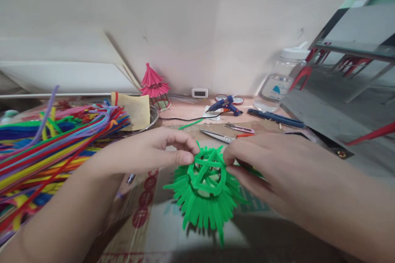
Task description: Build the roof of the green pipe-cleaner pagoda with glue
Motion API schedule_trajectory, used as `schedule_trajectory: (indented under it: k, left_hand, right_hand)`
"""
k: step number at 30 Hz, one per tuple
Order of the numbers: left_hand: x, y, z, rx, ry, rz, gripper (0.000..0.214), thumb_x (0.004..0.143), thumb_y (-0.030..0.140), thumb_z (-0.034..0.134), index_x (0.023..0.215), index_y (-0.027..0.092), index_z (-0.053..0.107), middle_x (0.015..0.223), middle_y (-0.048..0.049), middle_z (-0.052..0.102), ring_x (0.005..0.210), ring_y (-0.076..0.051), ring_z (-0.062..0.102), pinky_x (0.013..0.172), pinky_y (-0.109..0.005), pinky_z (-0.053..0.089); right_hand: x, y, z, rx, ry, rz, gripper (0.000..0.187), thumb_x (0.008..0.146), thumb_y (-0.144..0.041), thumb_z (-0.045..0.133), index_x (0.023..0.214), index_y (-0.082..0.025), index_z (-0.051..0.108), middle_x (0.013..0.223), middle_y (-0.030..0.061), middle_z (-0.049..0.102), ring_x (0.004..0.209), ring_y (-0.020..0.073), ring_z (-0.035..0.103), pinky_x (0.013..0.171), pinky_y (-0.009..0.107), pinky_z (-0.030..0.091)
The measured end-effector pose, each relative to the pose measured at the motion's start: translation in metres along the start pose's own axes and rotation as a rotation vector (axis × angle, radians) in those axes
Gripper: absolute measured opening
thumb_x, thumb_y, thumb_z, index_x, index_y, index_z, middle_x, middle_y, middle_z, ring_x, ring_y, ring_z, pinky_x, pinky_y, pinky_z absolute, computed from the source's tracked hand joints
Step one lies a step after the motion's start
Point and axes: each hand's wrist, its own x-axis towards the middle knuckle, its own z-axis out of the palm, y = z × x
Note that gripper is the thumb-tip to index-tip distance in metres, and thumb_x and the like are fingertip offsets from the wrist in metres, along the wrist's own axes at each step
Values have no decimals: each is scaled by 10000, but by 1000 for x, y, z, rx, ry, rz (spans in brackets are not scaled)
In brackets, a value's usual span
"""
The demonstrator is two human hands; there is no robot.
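Note:
A green pipe-cleaner piece [205,195], round with a fringe of short strands and a ring with crossed spokes on top, is held above the table between both hands. My left hand [154,152] pinches its top ring from the left with thumb and fingers closed. My right hand [271,164] grips the ring from the right, fingers pressed together on the green strands.
A large heap of coloured pipe cleaners [46,144] fills the left. Behind lie scissors [216,135], a small snipper [239,128], a blue glue gun [225,104], a pink pipe-cleaner pagoda [154,84], a small clock [199,93] and a plastic jar [282,76]. Cardboard [148,222] covers the table.

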Motion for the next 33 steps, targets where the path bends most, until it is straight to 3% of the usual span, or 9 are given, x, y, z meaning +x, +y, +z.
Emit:
schedule_trajectory:
  k: [5, 11, 18, 23, 29, 33]
  left_hand:
    - [4, -5, -3, 22, -2, -13, 174, 918, 343, 587, 896, 181, 645, 905, 3, 654, 882, -152, 600, 794, -231, 467]
    - [6, -13, -6, 56, -8, 46, 265, 970, 384, 522, 916, 160, 652, 924, -25, 649, 903, -169, 591, 829, -252, 464]
    - [6, -18, -8, 73, -6, 90, 363, 974, 481, 530, 928, 148, 668, 894, -30, 649, 873, -173, 597, 811, -256, 475]
    - [7, -20, -8, 74, 2, 118, 373, 985, 475, 516, 940, 140, 675, 904, -41, 660, 883, -173, 609, 818, -254, 479]
    - [5, -18, -7, 111, 2, 130, 341, 990, 444, 509, 979, 151, 684, 949, -43, 662, 908, -177, 599, 820, -255, 474]
    - [4, -14, -4, 85, -3, 106, 273, 982, 406, 532, 979, 175, 678, 953, -15, 653, 921, -162, 594, 828, -232, 462]
  right_hand:
    - [20, -20, -19, -12, 32, -75, 79, 965, -258, 563, 916, -274, 624, 812, -29, 670, 767, 180, 620, 698, 306, 395]
    - [19, -19, -16, 31, 12, -58, 87, 970, -220, 546, 919, -260, 604, 899, -35, 684, 830, 162, 619, 712, 282, 357]
    - [17, -20, -23, 32, 39, 61, 102, 944, -221, 549, 875, -259, 613, 802, -38, 661, 710, 157, 592, 642, 287, 336]
    - [17, -23, -20, -19, 39, 2, 113, 957, -221, 545, 872, -255, 612, 834, -22, 680, 735, 171, 611, 663, 310, 354]
    - [20, -23, -16, 18, 42, -60, 74, 987, -224, 542, 968, -262, 602, 1080, -21, 705, 918, 159, 646, 768, 295, 409]
    - [20, -21, -18, -3, 9, -30, 123, 1002, -268, 516, 909, -258, 596, 942, -24, 693, 871, 179, 636, 725, 315, 385]
